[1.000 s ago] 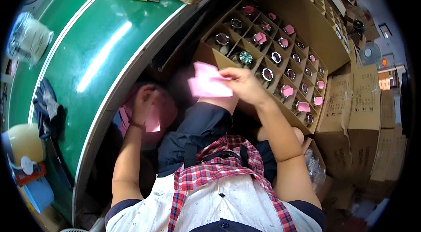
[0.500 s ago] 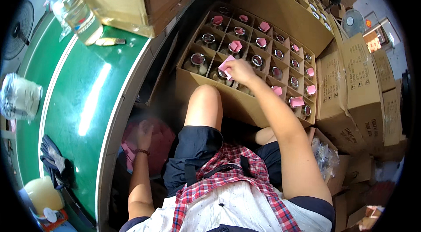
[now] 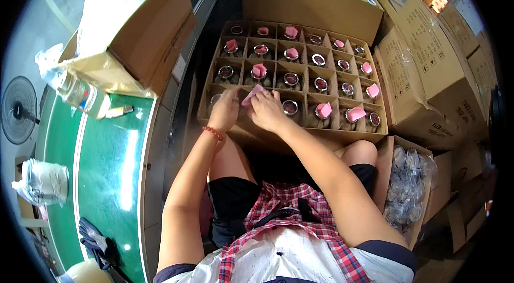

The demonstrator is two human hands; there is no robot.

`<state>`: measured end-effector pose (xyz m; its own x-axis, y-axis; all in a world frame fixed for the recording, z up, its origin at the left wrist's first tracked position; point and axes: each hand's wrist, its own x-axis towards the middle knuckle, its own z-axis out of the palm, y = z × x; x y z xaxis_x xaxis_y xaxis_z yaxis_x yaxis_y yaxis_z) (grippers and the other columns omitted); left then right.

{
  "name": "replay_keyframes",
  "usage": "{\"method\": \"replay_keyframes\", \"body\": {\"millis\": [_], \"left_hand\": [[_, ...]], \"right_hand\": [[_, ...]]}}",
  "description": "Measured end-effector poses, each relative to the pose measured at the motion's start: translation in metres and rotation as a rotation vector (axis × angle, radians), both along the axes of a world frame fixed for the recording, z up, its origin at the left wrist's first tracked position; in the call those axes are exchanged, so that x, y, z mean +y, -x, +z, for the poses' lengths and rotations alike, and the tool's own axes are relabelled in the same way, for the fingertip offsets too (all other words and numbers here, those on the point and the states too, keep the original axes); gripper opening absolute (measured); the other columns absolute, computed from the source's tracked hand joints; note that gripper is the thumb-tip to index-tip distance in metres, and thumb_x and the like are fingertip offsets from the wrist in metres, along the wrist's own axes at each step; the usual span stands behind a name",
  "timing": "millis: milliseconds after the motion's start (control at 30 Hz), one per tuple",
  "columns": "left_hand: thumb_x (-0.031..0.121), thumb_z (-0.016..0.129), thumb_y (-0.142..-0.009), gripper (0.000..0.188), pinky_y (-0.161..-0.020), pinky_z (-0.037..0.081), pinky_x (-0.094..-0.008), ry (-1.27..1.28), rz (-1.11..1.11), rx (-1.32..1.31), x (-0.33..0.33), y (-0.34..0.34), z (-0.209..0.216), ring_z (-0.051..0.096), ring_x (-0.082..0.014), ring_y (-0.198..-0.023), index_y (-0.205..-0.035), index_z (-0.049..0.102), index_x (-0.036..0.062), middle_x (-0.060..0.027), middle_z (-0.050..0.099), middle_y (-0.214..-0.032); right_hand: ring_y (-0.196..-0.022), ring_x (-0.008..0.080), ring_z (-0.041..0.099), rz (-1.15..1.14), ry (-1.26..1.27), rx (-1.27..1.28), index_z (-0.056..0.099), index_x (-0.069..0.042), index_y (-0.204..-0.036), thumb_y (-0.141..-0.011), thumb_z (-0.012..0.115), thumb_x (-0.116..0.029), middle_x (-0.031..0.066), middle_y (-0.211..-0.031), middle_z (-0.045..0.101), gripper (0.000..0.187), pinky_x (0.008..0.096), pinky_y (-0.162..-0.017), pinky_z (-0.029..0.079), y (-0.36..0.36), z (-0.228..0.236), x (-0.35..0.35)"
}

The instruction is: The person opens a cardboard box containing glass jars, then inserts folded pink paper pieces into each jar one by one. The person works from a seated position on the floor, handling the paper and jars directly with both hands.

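In front of me stands a divided cardboard box (image 3: 289,132) of clear glass bottles, seen from above. Several bottle mouths hold folded pink slips, such as this folded slip (image 3: 259,71) and another one (image 3: 323,110). Over the front row, my right hand (image 3: 267,113) pinches a pink slip of paper (image 3: 251,96) between its fingertips. An open-topped bottle (image 3: 290,107) is just right of that hand. My left hand (image 3: 224,113) is close beside it at the front left cells, near a partly covered bottle (image 3: 214,99). Blur obscures its fingertips and anything in them.
Behind is another divided carton (image 3: 310,7). Cardboard boxes (image 3: 428,79) stand at right, above an open box of plastic-wrapped items (image 3: 407,186). The green table (image 3: 107,176) on my left carries a carton (image 3: 144,53), a clear bottle (image 3: 83,96) and dark gloves (image 3: 99,243).
My left hand has risen from the pink pile beside my leg to the box's front left. My right hand still grips a pink slip at the front row. The view has shifted.
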<state>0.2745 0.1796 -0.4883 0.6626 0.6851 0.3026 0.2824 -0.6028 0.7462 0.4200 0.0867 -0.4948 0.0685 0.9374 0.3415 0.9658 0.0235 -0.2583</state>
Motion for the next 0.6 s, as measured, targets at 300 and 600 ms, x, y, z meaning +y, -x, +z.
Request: {"method": "replay_keyframes", "body": {"millis": [300,600], "left_hand": [[-0.002,0.047,-0.083,0.032,-0.075,0.048,-0.0255,0.496,-0.246,-0.020,0.025,-0.050,0.003,0.059,-0.0133,-0.084,-0.113,0.058,-0.0010,-0.0066,0.064,-0.098],[0.007,0.064,-0.075,0.049,-0.083,0.046,-0.0323,0.071,-0.144,0.125,0.014,-0.040,-0.002,0.060,-0.0233,-0.093,-0.122,0.051,0.0031,-0.0135,0.060,-0.111]], "right_hand": [[-0.094,0.0314,0.056,-0.051,0.053,0.057,0.049,-0.002,-0.098,-0.079,0.049,-0.006,0.0168,-0.099,0.056,0.019,0.0429,-0.087,0.043,-0.016,-0.006,0.006],[-0.103,0.0261,0.049,-0.252,0.129,-0.118,0.061,-0.005,-0.089,-0.078,0.053,-0.013,0.0111,-0.103,0.054,0.016,0.0396,-0.083,0.039,-0.028,-0.001,0.022]]}}
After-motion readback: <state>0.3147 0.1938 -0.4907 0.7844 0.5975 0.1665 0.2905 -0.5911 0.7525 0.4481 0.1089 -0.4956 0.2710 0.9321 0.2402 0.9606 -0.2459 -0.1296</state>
